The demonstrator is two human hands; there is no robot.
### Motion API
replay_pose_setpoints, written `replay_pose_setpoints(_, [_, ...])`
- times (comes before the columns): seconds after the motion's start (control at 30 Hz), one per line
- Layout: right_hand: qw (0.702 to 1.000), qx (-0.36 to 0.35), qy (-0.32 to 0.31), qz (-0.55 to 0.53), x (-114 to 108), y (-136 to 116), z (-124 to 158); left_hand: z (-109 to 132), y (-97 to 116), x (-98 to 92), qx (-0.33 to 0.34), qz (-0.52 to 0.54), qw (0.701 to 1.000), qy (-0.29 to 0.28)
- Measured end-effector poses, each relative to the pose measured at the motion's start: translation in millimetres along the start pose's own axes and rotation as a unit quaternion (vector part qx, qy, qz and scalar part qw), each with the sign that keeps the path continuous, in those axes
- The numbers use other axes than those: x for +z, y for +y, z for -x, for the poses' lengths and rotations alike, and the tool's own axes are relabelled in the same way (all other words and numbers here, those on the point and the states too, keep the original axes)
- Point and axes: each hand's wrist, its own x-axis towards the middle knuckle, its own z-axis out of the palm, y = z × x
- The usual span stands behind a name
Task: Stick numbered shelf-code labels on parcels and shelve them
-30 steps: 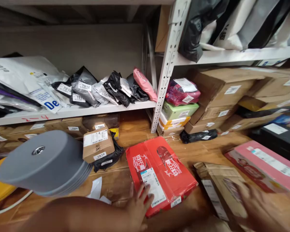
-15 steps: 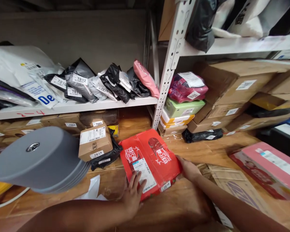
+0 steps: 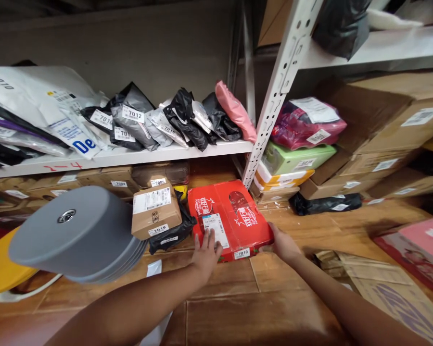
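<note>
A flat red box (image 3: pixel 231 216) with white print, a shipping label and a tag reading 7010 lies on the wooden floor below the shelf. My left hand (image 3: pixel 205 252) rests on its near left corner, fingers spread flat over the label. My right hand (image 3: pixel 282 242) grips the near right corner of the box, fingers curled round its edge. A small brown carton (image 3: pixel 155 216) tagged 7019 stands just left of the red box on a black bag (image 3: pixel 173 231).
A grey round stool stack (image 3: pixel 75 233) stands at left over a yellow one. The white shelf (image 3: pixel 119 158) holds several tagged mailer bags. A metal upright (image 3: pixel 274 101) divides the racks; cartons (image 3: pixel 375 125) fill the right. A flattened carton (image 3: pixel 382 288) and pink box (image 3: pixel 418 250) lie at right.
The red box has slid away from me, toward the space under the shelf and squared up. My right hand came in from the right and took its corner.
</note>
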Motion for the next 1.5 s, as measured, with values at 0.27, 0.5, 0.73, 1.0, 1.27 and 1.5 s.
replay_pose_setpoints(0.27, [0.996, 0.03, 0.072, -0.04, 33, -30, -12, -44, -9, -4.0, -0.147, 0.03, 0.988, 0.046])
replay_pose_setpoints(0.5, [0.986, 0.055, 0.113, -0.105, 38, -51, -47, -97, -12, -31.8, -0.241, 0.022, 0.969, 0.055])
replay_pose_setpoints(0.73, [0.956, 0.104, 0.212, -0.172, 36, -69, -99, -131, -37, -49.3, -0.234, 0.028, 0.969, 0.071])
replay_pose_setpoints(1.0, [0.974, 0.148, 0.159, -0.07, 14, -95, -148, -166, -68, -65.0, -0.201, 0.046, 0.977, 0.053])
replay_pose_setpoints(1.27, [0.981, 0.135, 0.138, -0.014, 15, -110, -144, -166, -77, -82.6, -0.197, 0.06, 0.978, 0.017])
replay_pose_setpoints(1.5, [0.987, -0.137, -0.071, 0.035, -4, -27, -18, -100, -12, -70.0, -0.146, 0.08, 0.986, 0.033])
